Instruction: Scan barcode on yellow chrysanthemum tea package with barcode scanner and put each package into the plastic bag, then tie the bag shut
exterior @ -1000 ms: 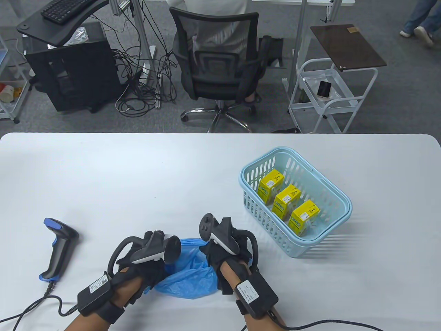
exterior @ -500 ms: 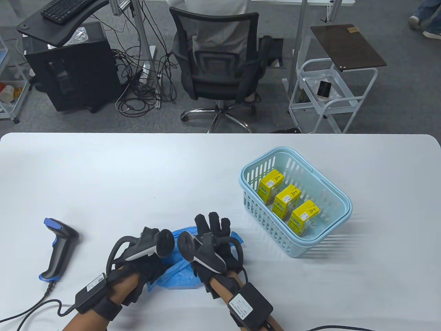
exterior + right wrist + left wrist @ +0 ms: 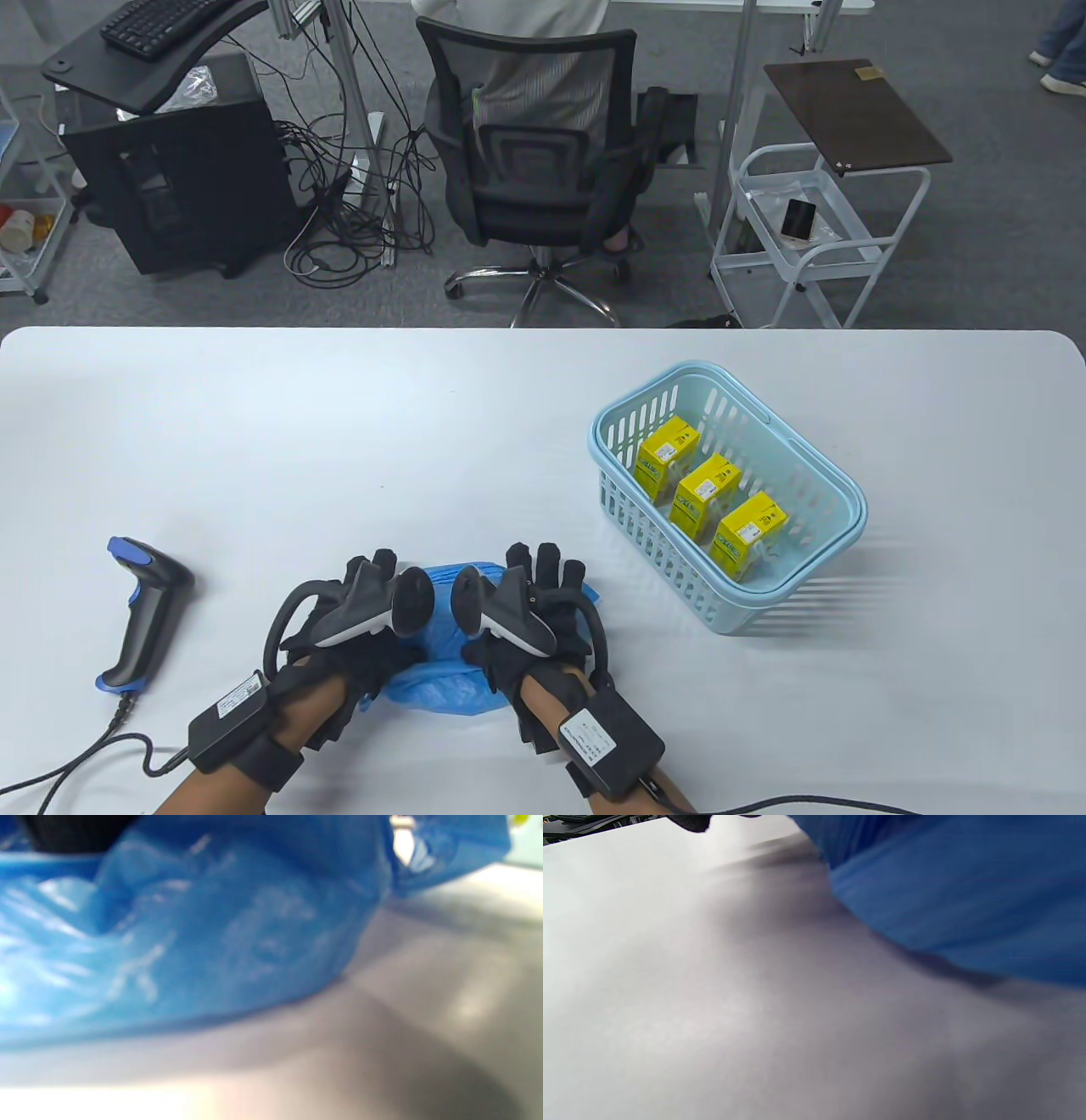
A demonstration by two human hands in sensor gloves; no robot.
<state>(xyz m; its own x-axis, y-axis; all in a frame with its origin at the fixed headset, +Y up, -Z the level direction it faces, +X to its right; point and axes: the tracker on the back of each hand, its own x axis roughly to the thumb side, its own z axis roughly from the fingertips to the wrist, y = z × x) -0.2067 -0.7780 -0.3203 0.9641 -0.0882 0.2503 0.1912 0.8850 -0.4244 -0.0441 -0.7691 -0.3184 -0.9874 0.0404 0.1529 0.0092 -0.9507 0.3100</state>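
A crumpled blue plastic bag lies on the white table near its front edge. My left hand lies on the bag's left part and my right hand on its right part, with the fingers of both stretched forward over the plastic. In the wrist views the blue bag fills the frame close up. Three yellow tea packages stand in a light blue basket to the right. The black and blue barcode scanner lies left of my left hand, untouched.
The scanner's cable trails off the front edge at the left. Beyond the table's far edge stand an office chair with a person in it, and a white trolley. Bare white table spreads behind the hands.
Both hands have drawn together over the bag. The right hand turned from a sideways hold to lying palm down with fingers stretched out. The bag is bunched smaller between them.
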